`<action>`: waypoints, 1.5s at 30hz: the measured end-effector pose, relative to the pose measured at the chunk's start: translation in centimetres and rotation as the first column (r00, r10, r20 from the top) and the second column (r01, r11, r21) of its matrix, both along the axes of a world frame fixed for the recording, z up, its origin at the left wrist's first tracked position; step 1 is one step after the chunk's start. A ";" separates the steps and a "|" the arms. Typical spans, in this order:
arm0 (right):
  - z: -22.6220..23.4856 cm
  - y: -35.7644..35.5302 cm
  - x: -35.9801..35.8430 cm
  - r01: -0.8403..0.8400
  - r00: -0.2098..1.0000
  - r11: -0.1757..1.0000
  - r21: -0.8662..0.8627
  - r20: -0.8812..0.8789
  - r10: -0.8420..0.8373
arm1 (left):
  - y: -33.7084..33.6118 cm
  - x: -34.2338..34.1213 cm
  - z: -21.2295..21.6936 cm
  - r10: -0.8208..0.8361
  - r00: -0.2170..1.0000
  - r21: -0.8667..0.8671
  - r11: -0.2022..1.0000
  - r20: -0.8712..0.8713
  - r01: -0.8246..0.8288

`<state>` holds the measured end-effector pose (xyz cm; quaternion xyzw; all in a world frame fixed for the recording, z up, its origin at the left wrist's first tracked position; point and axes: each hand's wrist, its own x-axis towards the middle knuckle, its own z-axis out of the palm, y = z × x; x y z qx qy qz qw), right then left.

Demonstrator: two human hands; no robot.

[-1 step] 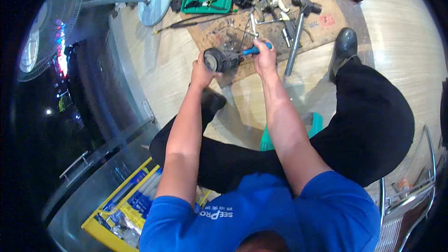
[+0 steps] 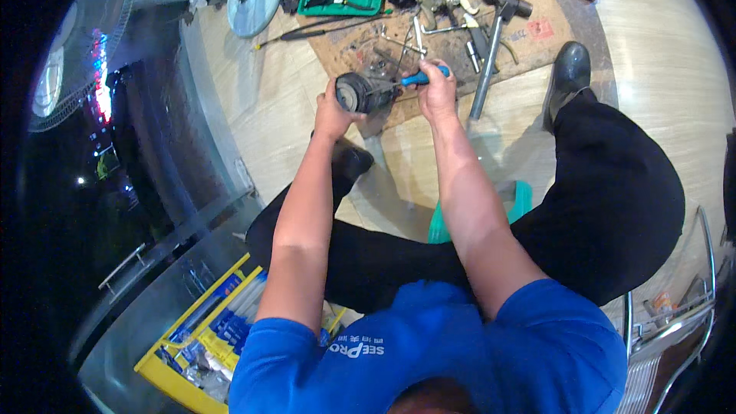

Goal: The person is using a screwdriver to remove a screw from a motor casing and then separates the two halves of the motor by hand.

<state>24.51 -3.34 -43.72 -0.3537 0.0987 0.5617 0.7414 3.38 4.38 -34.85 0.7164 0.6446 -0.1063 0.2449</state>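
Held out above the brown floor mat is a dark, round metal part (image 2: pixel 352 94) with a grey hub face, which looks like a small motor or pulley unit. My left hand (image 2: pixel 334 113) is closed round its near left side. In my right hand (image 2: pixel 438 93) is a blue-handled screwdriver (image 2: pixel 415 78). Its thin shaft points left across the part. Where the tip meets the part is too small to make out. Just right of my right hand lies a long-handled hammer (image 2: pixel 487 69).
Tools lie on the brown mat (image 2: pixel 537 46); a green tool case (image 2: pixel 341 2) with pliers sits behind. A round fan base (image 2: pixel 254 11) stands back left. My boots flank the work. A green plastic stool (image 2: pixel 523 198) is beneath me, a yellow-edged bin (image 2: pixel 172 383) lower left, a metal rack (image 2: pixel 690 314) lower right.
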 end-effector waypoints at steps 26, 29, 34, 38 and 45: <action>-1.6 0.1 -0.7 0.106 0.982 0.993 -0.045 -0.150 -0.112 | -0.1 -0.5 -0.3 0.079 0.959 0.081 0.991 0.272 -0.104; -2.4 -0.3 -1.0 0.106 0.966 0.989 -0.098 -0.227 -0.126 | -1.0 -0.5 0.0 0.081 0.968 0.084 0.991 0.235 -0.104; -5.0 -0.9 -0.9 0.111 0.935 0.986 -0.124 -0.324 -0.146 | -1.2 0.7 0.6 0.131 0.951 0.038 0.988 0.281 -0.147; -7.2 -1.1 -0.8 0.035 0.921 0.987 -0.154 -0.378 -0.092 | -1.2 -0.9 -1.0 0.076 0.942 0.084 0.990 0.327 -0.109; -5.2 2.0 0.4 0.026 0.976 0.997 -0.068 -0.212 -0.040 | -0.9 -0.6 -0.3 0.104 0.958 0.095 0.986 0.268 -0.134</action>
